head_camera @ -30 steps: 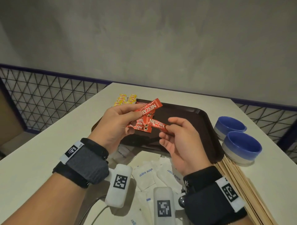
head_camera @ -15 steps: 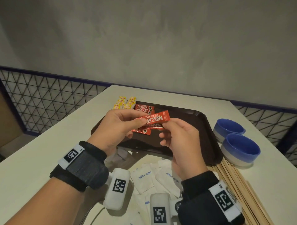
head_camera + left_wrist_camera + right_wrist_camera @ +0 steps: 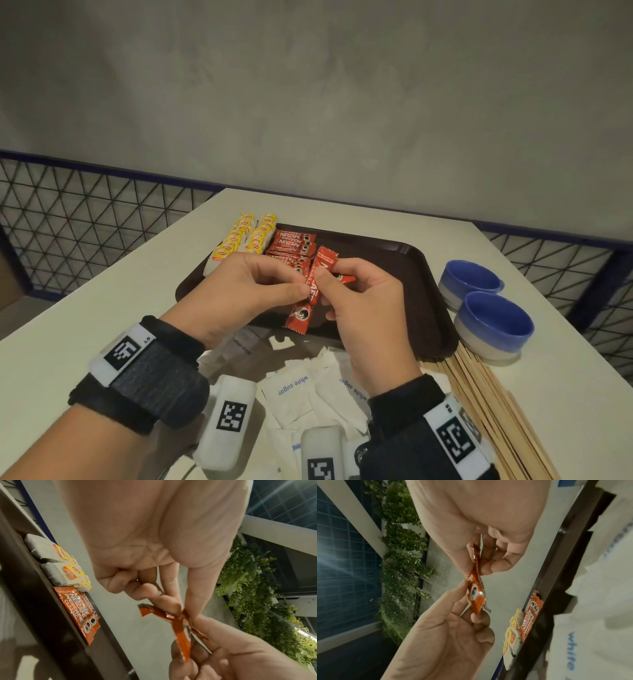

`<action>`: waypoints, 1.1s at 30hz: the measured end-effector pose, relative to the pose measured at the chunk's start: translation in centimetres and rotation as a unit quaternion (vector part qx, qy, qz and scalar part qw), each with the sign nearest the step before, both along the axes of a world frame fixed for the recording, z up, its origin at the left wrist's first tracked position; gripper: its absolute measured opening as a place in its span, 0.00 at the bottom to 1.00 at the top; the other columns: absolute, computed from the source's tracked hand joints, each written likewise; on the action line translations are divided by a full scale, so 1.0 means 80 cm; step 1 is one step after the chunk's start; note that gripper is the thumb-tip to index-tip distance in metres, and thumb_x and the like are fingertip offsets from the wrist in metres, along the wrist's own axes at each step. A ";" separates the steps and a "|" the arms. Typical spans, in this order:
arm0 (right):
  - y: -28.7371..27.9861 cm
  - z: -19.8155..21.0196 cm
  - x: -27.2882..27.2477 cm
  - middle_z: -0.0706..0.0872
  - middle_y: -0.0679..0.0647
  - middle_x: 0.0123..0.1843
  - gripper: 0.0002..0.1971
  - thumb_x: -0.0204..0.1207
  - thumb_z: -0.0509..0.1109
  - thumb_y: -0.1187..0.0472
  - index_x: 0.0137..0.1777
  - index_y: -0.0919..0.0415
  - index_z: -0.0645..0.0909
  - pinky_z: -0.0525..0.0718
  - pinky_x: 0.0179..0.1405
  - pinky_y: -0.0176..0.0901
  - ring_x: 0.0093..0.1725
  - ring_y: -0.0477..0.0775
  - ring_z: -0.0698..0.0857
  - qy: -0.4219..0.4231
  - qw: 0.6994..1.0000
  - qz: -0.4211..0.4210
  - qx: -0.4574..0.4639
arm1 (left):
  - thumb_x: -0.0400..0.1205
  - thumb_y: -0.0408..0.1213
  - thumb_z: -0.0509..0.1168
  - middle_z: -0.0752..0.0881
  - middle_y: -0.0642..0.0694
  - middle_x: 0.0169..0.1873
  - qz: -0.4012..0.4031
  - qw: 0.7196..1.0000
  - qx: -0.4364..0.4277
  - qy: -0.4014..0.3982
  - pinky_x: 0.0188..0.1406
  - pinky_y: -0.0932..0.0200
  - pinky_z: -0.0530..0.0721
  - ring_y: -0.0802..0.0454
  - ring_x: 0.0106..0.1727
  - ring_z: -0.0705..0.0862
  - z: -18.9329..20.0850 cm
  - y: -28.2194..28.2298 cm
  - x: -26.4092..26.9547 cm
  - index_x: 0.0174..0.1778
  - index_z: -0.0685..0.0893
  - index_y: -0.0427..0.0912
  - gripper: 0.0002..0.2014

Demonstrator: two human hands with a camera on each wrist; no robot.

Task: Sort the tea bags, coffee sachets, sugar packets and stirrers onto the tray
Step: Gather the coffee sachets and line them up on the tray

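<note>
Item 1, held coffee sachets: red Nescafé sticks, raised above the near half of the tray. We count at least 2 in the hands, 1 standing nearly upright and 1 crossing behind it; the exact number we cannot tell.

Item 2, left hand: thumb and curled fingers pinch the sachets from the left side.

Item 3, right hand: thumb and forefinger pinch the same sachets from the right, the other fingers loosely curled beneath.

Item 4, stacked coffee sachets: we see a row of red sachets lying flat, overlapped, at the tray's far left part, labels up.

Item 5, tea bags: 2 rows with yellow tags, just left of the stacked sachets at the tray's far left corner.

Item 6, sugar packets: white, printed "white sugar", heaped loose on the table in front of the tray, under our wrists.

Item 7, stirrers: thin wooden sticks bundled on the table at the right, beside the tray's near right corner.

Item 8, bowls: 2 blue, on the table right of the tray, touching or nearly so.
</note>
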State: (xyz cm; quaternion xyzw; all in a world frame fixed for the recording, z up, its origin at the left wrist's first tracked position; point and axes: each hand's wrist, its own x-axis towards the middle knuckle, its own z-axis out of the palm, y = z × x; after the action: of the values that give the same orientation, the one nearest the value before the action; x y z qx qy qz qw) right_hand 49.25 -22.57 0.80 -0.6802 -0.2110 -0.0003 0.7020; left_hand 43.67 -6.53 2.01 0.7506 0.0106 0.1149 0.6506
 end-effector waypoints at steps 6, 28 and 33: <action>0.000 -0.001 0.002 0.93 0.48 0.43 0.05 0.82 0.75 0.57 0.48 0.47 0.92 0.93 0.44 0.47 0.44 0.52 0.92 0.012 1.000 -0.005 0.007 | 0.75 0.30 0.78 0.93 0.47 0.35 0.010 1.000 0.013 -0.007 0.37 0.67 0.85 0.59 0.36 0.90 -0.004 0.000 0.003 0.38 0.91 0.40 0.02; -0.006 0.004 0.001 0.95 0.50 0.44 0.08 0.80 0.76 0.66 0.57 0.57 0.90 0.93 0.43 0.46 0.48 0.51 0.94 0.120 0.983 0.075 0.114 | 0.71 0.43 0.79 0.94 0.37 0.51 0.038 0.987 -0.158 0.014 0.42 0.58 0.86 0.53 0.37 0.90 -0.003 -0.005 0.004 0.58 0.88 0.39 0.21; -0.003 0.004 -0.003 0.95 0.50 0.43 0.08 0.79 0.76 0.65 0.56 0.57 0.90 0.93 0.43 0.46 0.49 0.50 0.94 0.111 0.985 0.074 0.105 | 0.76 0.43 0.77 0.93 0.39 0.48 0.067 0.981 -0.180 -0.006 0.37 0.62 0.85 0.55 0.35 0.89 -0.002 -0.002 0.005 0.61 0.89 0.37 0.20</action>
State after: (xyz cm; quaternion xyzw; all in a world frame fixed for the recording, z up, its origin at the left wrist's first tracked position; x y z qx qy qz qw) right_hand 49.03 -22.85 1.10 -0.5809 -0.1805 0.1050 0.7867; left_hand 44.07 -6.71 1.82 0.6185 0.0769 0.1592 0.7657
